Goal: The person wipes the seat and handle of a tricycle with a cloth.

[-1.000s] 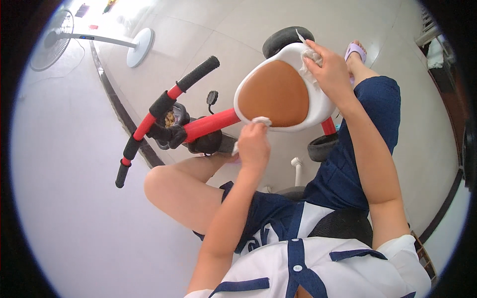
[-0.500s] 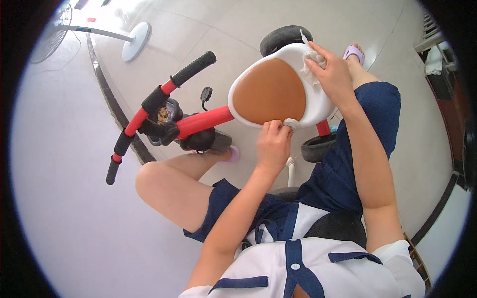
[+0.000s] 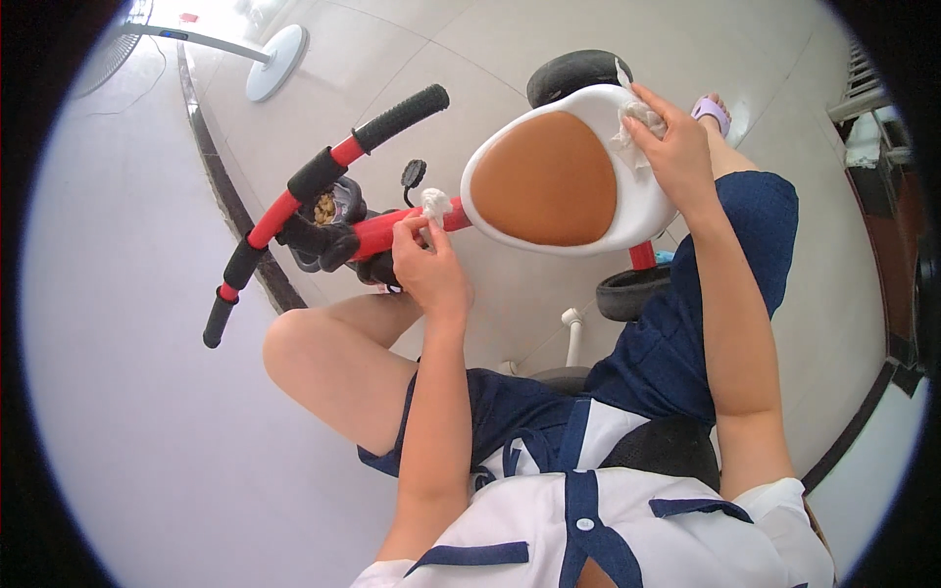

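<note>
Left hand [image 3: 432, 274] pinches a crumpled white tissue [image 3: 435, 203] over the red metal tube [image 3: 380, 235]; right of that, right hand [image 3: 681, 162] clasps another tissue wad [image 3: 643, 113] against the brown-padded white seat [image 3: 545, 178], probably steadying it.

Tissue [image 3: 435, 204] in my left hand [image 3: 431, 274], over the frame tube [image 3: 377, 235] | tube between handlebar [image 3: 277, 213] at left and seat [image 3: 544, 178] at right | second tissue [image 3: 635, 147] in my right hand [image 3: 681, 159], at seat's right end | far wheel [image 3: 564, 78] beyond seat, near wheel [image 3: 625, 299] by my right leg [image 3: 740, 250] | fan [image 3: 278, 61] beyond handlebar
</note>
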Demonstrator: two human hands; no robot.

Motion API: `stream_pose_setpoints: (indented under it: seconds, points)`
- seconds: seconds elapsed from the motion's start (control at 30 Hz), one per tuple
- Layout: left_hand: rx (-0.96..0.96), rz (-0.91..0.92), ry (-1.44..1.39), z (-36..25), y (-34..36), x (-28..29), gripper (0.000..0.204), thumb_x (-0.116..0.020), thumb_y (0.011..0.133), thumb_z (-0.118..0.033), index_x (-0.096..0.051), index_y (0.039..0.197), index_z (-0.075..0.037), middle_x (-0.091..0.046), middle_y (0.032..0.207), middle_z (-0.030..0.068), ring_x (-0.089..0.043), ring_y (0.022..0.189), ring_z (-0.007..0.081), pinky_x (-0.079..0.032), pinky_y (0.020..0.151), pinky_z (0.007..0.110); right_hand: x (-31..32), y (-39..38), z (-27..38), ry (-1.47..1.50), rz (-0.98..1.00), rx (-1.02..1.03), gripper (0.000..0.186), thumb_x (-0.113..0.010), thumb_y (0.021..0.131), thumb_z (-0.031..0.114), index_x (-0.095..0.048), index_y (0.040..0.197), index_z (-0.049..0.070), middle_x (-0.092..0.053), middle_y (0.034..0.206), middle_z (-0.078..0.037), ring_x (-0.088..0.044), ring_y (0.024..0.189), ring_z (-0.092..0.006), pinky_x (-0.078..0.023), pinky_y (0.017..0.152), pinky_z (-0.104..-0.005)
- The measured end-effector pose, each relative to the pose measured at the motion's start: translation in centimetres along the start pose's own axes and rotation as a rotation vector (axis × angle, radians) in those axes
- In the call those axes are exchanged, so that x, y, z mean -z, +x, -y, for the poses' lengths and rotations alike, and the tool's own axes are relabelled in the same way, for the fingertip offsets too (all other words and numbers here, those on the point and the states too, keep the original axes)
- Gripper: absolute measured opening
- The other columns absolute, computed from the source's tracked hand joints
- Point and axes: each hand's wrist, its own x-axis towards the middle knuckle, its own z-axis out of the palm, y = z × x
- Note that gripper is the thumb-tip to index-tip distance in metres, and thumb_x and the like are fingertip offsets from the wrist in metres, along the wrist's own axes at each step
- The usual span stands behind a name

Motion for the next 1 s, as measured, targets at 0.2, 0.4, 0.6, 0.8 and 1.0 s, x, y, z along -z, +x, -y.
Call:
stream_pose_setpoints:
  seconds: [0.2, 0.4, 0.6, 0.8, 1.0]
  points:
    - [-0.168, 0.122, -0.099, 1.3, -1.3, -2.6, 0.035, -0.053, 0.093, -0.006, -0.047, 0.126, 0.0, -0.054, 0.128, 0.03, -0.055, 0.119, 0.0402, -0.045, 0.096, 0.046, -0.5, 0.0, 0.5, 0.027, 0.019, -0.007, 0.042, -0.067, 0.085, 0.02, -0.062, 0.123, 0.001, -0.069, 0.1, -0.022, -0.068, 0.082, -0.0278, -0.052, 0.075, -0.0343]
    - [-0.367, 0.201, -0.019, 1.2, -1.6, -4.8, 0.052, -0.046, 0.1, -0.024, -0.036, 0.143, 0.004, -0.039, 0.14, 0.0354, -0.039, 0.132, 0.0463, -0.035, 0.107, 0.047, -0.2, 0.0, 1.0, -0.017, 0.018, 0.012, 0.041, -0.065, 0.086, 0.019, -0.062, 0.123, 0.001, -0.068, 0.103, -0.022, -0.067, 0.086, -0.0296, -0.052, 0.077, -0.0357]
    - [-0.361, 0.346, 0.083, -0.4, 4.0, -6.5, 0.056, -0.039, 0.102, -0.037, -0.042, 0.138, 0.005, -0.042, 0.14, 0.0301, -0.04, 0.131, 0.0427, -0.034, 0.107, 0.048, -0.2, -0.1, 0.7, -0.038, 0.034, -0.004, 0.041, -0.064, 0.087, 0.019, -0.061, 0.124, 0.001, -0.067, 0.105, -0.021, -0.066, 0.089, -0.031, -0.051, 0.079, -0.0371]
    - [-0.312, 0.443, 0.164, -1.8, 6.6, -8.2, 0.053, -0.042, 0.099, -0.045, -0.054, 0.128, -0.002, -0.059, 0.125, 0.0208, -0.056, 0.113, 0.0388, -0.044, 0.095, 0.045, -0.2, 0.0, 0.9, -0.103, 0.059, -0.024, 0.043, -0.063, 0.088, 0.022, -0.059, 0.126, 0.001, -0.066, 0.107, -0.021, -0.066, 0.09, -0.0324, -0.051, 0.08, -0.0382]
    - [-0.247, 0.378, 0.141, -2.4, 6.0, -8.3, 0.056, -0.049, 0.094, -0.05, -0.058, 0.123, -0.003, -0.063, 0.118, 0.0195, -0.06, 0.108, 0.0377, -0.047, 0.092, 0.046, 0.6, -0.3, 1.0, -0.266, 0.076, 0.16, 0.046, -0.05, 0.097, 0.016, -0.044, 0.138, -0.003, -0.05, 0.135, -0.026, -0.052, 0.121, -0.0386, -0.046, 0.098, -0.0399]
